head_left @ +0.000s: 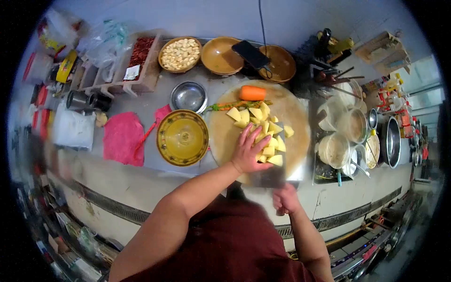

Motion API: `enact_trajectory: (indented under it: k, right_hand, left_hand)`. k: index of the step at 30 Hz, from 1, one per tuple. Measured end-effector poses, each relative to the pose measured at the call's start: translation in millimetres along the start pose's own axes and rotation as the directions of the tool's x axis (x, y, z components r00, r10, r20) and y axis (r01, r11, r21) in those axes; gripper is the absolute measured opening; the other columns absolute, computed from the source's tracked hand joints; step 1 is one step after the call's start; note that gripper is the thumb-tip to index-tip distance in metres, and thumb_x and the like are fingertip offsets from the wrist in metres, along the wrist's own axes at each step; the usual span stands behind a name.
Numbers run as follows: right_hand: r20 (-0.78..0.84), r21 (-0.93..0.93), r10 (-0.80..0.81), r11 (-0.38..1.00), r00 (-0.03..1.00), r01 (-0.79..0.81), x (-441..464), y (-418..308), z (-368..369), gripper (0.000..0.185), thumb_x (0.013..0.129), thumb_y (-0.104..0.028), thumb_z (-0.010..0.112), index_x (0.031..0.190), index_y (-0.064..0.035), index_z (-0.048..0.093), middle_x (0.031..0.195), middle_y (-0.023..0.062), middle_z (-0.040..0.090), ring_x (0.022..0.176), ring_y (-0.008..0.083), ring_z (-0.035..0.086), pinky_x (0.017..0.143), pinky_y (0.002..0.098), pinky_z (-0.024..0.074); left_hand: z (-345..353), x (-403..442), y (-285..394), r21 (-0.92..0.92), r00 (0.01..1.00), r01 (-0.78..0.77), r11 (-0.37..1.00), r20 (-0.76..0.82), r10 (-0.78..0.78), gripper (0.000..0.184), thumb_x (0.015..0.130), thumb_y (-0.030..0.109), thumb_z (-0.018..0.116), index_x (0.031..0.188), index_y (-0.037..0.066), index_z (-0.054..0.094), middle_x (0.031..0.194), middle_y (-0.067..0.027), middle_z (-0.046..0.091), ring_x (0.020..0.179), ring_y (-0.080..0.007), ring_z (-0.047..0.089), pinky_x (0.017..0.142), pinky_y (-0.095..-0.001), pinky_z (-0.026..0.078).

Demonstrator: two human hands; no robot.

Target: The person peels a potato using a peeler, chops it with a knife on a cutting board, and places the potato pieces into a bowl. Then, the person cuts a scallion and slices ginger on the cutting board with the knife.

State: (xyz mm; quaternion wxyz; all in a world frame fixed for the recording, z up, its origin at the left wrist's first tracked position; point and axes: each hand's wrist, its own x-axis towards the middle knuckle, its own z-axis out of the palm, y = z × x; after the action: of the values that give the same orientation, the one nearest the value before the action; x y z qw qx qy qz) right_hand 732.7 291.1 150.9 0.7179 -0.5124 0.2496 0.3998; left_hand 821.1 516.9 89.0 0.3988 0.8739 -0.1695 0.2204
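My right hand [286, 199] is closed round the handle of a cleaver. The broad cleaver blade [268, 178] lies low at the near edge of a round cutting board [297, 113], beside and partly under pale yellow potato chunks [276, 160]. My left hand [245, 152] rests on the heap of chunks with its fingers spread, and some pieces are hidden beneath it. Behind the heap lie an orange carrot piece [252, 93] and a thin strip of orange and green trimmings [235, 106]. Left of the board stands a yellow patterned bowl [182, 138] with nothing in it.
A metal bowl [189, 97] and a pink cloth [123, 139] are on the left. Along the wall stand a bowl of garlic-like pale cloves [180, 54], two brown bowls and a phone [251, 54]. Several seasoning tubs [334, 150] crowd the right side.
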Motion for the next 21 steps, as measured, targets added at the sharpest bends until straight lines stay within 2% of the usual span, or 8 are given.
enact_trajectory:
  k: [2, 6, 9, 11, 13, 14, 16, 21]
  right_hand:
    - [0.012, -0.024, 0.012, 1.000, 1.000, -0.012, -6.0, -11.5, 16.1, 0.009, 0.087, 0.003, 0.048, 0.088, -0.0062, 0.046, 0.056, 0.0062, 0.045, 0.040, 0.0164, 0.044, 0.039, 0.0321, 0.0410]
    - [0.139, -0.138, 0.029, 0.990, 0.990, -0.010, -7.0, -33.1, 61.9, 0.007, 0.088, 0.002, 0.050, 0.093, -0.0037, 0.050, 0.056, 0.0053, 0.046, 0.041, 0.0154, 0.045, 0.040, 0.0316, 0.0421]
    - [0.233, -0.264, 0.113, 0.963, 0.966, -0.049, -1.0, -50.9, 109.2, 0.009, 0.088, 0.000, 0.052, 0.096, -0.0033, 0.051, 0.057, 0.0047, 0.046, 0.042, 0.0149, 0.045, 0.041, 0.0309, 0.0426]
    - [0.309, -0.340, 0.172, 0.938, 0.935, -0.061, 9.3, -55.4, 136.3, 0.008, 0.088, -0.001, 0.054, 0.095, -0.0031, 0.051, 0.057, 0.0039, 0.047, 0.042, 0.0139, 0.046, 0.041, 0.0296, 0.0423]
    - [0.296, -0.386, 0.210, 0.919, 0.932, -0.084, 16.7, -54.7, 150.5, 0.010, 0.089, -0.003, 0.055, 0.098, -0.0022, 0.052, 0.058, 0.0034, 0.048, 0.042, 0.0132, 0.047, 0.040, 0.0284, 0.0414]
    - [0.282, -0.417, 0.216, 0.905, 0.935, -0.083, 19.1, -53.6, 153.3, 0.012, 0.089, -0.003, 0.055, 0.100, -0.0016, 0.053, 0.057, 0.0033, 0.049, 0.042, 0.0132, 0.048, 0.040, 0.0281, 0.0411]
    - [0.267, -0.450, 0.222, 0.889, 0.938, -0.082, 18.8, -55.1, 156.0, 0.014, 0.089, -0.003, 0.055, 0.103, -0.0010, 0.053, 0.057, 0.0032, 0.049, 0.042, 0.0132, 0.049, 0.040, 0.0278, 0.0407]
    - [0.206, -0.541, 0.001, 0.833, 0.979, 0.113, -5.7, -62.3, 125.2, 0.016, 0.089, -0.003, 0.055, 0.104, 0.0014, 0.054, 0.056, 0.0039, 0.051, 0.042, 0.0136, 0.050, 0.040, 0.0279, 0.0404]
  left_hand:
    - [-22.4, 3.6, 2.9, 0.030, 0.999, 0.004, 1.000, -0.038, -0.003, 0.091, 0.061, 0.056, 0.079, 0.139, 0.021, 0.049, 0.147, -0.0151, 0.037, 0.138, -0.0454, 0.027, 0.111, -0.0566, 0.028]
    - [-80.1, -12.3, -2.3, 0.147, 0.988, 0.113, 0.983, -0.119, -0.095, 0.094, 0.062, 0.061, 0.078, 0.140, 0.019, 0.046, 0.146, -0.0191, 0.037, 0.136, -0.0478, 0.030, 0.109, -0.0598, 0.028]
    - [-127.0, -29.1, -13.3, 0.220, 0.960, 0.200, 0.955, -0.240, -0.146, 0.096, 0.062, 0.060, 0.079, 0.141, 0.017, 0.045, 0.145, -0.0206, 0.037, 0.134, -0.0488, 0.031, 0.109, -0.0603, 0.028]
    - [-153.8, -40.1, -23.3, 0.259, 0.957, 0.240, 0.936, -0.226, -0.183, 0.097, 0.063, 0.057, 0.080, 0.141, 0.013, 0.044, 0.145, -0.0221, 0.037, 0.135, -0.0485, 0.030, 0.110, -0.0589, 0.027]
    - [-164.1, -51.7, -39.1, 0.226, 0.908, 0.402, 0.887, -0.222, -0.355, 0.095, 0.065, 0.051, 0.080, 0.142, 0.010, 0.042, 0.146, -0.0233, 0.035, 0.137, -0.0468, 0.028, 0.112, -0.0559, 0.026]
    - [-166.6, -55.7, -44.9, 0.226, 0.907, 0.403, 0.887, -0.225, -0.355, 0.095, 0.065, 0.051, 0.080, 0.142, 0.010, 0.042, 0.146, -0.0233, 0.035, 0.137, -0.0468, 0.028, 0.112, -0.0559, 0.026]
    - [-168.6, -60.0, -56.0, 0.184, 0.821, 0.569, 0.801, -0.166, -0.546, 0.089, 0.070, 0.041, 0.079, 0.142, 0.007, 0.041, 0.147, -0.0248, 0.033, 0.138, -0.0448, 0.026, 0.114, -0.0528, 0.024]
    - [-161.7, -61.8, -68.4, 0.261, 0.743, 0.663, 0.701, -0.119, -0.659, 0.082, 0.074, 0.027, 0.075, 0.143, 0.003, 0.037, 0.148, -0.0261, 0.030, 0.141, -0.0431, 0.022, 0.116, -0.0511, 0.020]
